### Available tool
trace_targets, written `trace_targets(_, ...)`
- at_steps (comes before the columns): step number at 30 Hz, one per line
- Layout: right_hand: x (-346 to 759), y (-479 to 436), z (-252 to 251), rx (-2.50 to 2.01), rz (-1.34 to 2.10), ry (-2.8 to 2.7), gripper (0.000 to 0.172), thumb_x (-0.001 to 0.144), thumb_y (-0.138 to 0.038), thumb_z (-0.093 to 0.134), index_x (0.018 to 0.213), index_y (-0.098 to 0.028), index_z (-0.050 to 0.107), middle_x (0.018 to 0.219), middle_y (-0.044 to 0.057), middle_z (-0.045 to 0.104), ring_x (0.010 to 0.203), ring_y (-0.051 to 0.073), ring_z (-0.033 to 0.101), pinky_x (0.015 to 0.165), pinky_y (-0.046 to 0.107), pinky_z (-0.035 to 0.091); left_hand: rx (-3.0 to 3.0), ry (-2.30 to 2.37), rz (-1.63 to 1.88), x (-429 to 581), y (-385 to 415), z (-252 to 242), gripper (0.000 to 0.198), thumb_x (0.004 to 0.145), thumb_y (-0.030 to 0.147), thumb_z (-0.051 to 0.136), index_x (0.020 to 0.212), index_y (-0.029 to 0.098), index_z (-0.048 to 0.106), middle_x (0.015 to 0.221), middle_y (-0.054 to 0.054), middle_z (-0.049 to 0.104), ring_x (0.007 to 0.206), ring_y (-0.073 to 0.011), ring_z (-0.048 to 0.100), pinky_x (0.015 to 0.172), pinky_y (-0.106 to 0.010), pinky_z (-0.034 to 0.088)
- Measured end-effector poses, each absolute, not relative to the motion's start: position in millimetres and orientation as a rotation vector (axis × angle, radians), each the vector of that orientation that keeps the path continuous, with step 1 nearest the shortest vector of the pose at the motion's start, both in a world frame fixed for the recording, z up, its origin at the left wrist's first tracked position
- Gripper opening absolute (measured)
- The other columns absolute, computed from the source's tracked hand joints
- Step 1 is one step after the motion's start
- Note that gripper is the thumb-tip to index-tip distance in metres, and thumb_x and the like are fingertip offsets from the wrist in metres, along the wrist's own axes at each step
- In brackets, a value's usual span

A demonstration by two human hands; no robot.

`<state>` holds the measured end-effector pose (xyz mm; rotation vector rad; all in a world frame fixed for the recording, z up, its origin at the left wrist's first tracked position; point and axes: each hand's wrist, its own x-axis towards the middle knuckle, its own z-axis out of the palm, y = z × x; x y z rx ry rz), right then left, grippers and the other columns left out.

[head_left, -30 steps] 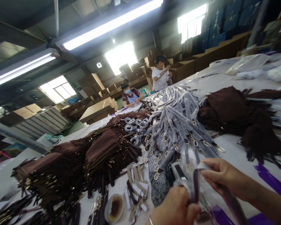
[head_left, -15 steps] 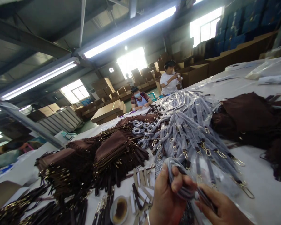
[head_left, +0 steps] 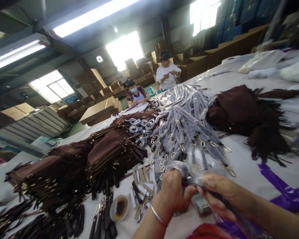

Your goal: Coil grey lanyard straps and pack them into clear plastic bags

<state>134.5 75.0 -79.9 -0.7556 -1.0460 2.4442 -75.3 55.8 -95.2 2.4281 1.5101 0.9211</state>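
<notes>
My left hand (head_left: pixel 175 191), with a bangle at the wrist, is closed on a coiled grey strap (head_left: pixel 178 167) in clear film. To its right my right hand (head_left: pixel 221 192) grips a length of the same strap, whose dark end trails down past the palm. Behind the hands lies a large heap of film-wrapped grey straps (head_left: pixel 186 122) with gold clasps. Smaller coiled straps (head_left: pixel 141 126) sit left of the heap. Stacked brown fringed pieces (head_left: pixel 107 149) lie further left.
A round dish (head_left: pixel 119 208) with brown residue stands near short strips (head_left: pixel 142 189). More brown fringed pieces (head_left: pixel 239 106) and purple film (head_left: pixel 281 186) lie right. Two people (head_left: pixel 137 94) (head_left: pixel 167 71) are across the table, before cardboard boxes.
The view has shifted right and down, bringing purple film and a red item into sight. My hands are further apart, with a stretch of strap now running between them.
</notes>
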Motion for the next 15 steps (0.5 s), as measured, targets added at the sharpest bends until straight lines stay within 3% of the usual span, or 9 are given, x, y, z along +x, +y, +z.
trace_targets(3, 145.4, 99.0, -90.6, -0.896, 2.349, -1.409, 0.051, 0.089, -0.072, 0.046, 0.084, -0.022, 0.052, 0.052, -0.011, 0.045, 0.03, 0.006, 0.033, 0.031, 0.018, 0.03, 2.346, 1.591, 0.546, -70.5, 49.0, -109.2, 0.039, 0.097, 0.052, 0.045, 0.09, 0.017, 0.062, 0.081, -0.018, 0.07, 0.077, -0.0337, 0.067, 0.065, -0.042, 0.046)
trace_targets(5, 153.0, 115.4, -93.9, -0.944, 2.251, -1.656, 0.045, 0.085, -0.066, 0.056, 0.088, -0.021, 0.055, 0.055, -0.01, 0.049, 0.034, 0.008, 0.04, 0.034, 0.019, 0.032, 2.239, 1.617, 0.448, -69.8, 46.5, -112.0, 0.035, 0.099, 0.044, 0.042, 0.085, 0.019, 0.06, 0.078, -0.016, 0.07, 0.073, -0.03, 0.066, 0.061, -0.038, 0.041)
trace_targets(7, 159.5, 130.1, -92.3, -0.925, 2.108, -1.877, 0.036, 0.076, -0.047, 0.074, 0.095, -0.019, 0.062, 0.06, -0.008, 0.054, 0.042, 0.01, 0.049, 0.04, 0.02, 0.036, 2.202, 1.575, 0.415, -72.0, 43.0, -110.3, 0.037, 0.101, 0.044, 0.039, 0.08, 0.02, 0.059, 0.073, -0.012, 0.069, 0.065, -0.0244, 0.063, 0.056, -0.034, 0.036)
trace_targets(9, 163.1, 140.4, -87.7, -0.859, 1.904, -2.106, 0.027, 0.071, -0.029, 0.078, 0.095, -0.02, 0.069, 0.066, -0.006, 0.06, 0.057, 0.013, 0.057, 0.054, 0.023, 0.042, 2.046, 1.385, 0.341, -76.8, 37.6, -106.7, 0.047, 0.104, 0.05, 0.035, 0.076, 0.02, 0.058, 0.067, -0.007, 0.066, 0.057, -0.0184, 0.06, 0.054, -0.029, 0.035)
trace_targets(12, 160.7, 142.7, -82.8, -0.717, 1.69, -2.301, 0.006, 0.075, -0.024, 0.074, 0.074, -0.02, 0.069, 0.069, -0.003, 0.062, 0.07, 0.015, 0.056, 0.072, 0.028, 0.044, 1.546, 1.005, 0.284, -85.3, 26.5, -104.6, 0.067, 0.102, 0.067, 0.024, 0.072, 0.018, 0.058, 0.055, -0.002, 0.056, 0.049, -0.013, 0.054, 0.049, -0.023, 0.036)
trace_targets(15, 150.4, 128.5, -84.3, -0.683, 1.571, -2.345, 0.032, 0.095, -0.039, 0.057, 0.07, -0.02, 0.062, 0.064, -0.003, 0.056, 0.063, 0.015, 0.05, 0.067, 0.029, 0.043, 1.096, 0.794, 0.5, -89.2, 14.9, -111.0, 0.075, 0.097, 0.075, 0.028, 0.067, 0.016, 0.061, 0.044, 0.002, 0.043, 0.043, -0.0131, 0.051, 0.046, -0.023, 0.038)
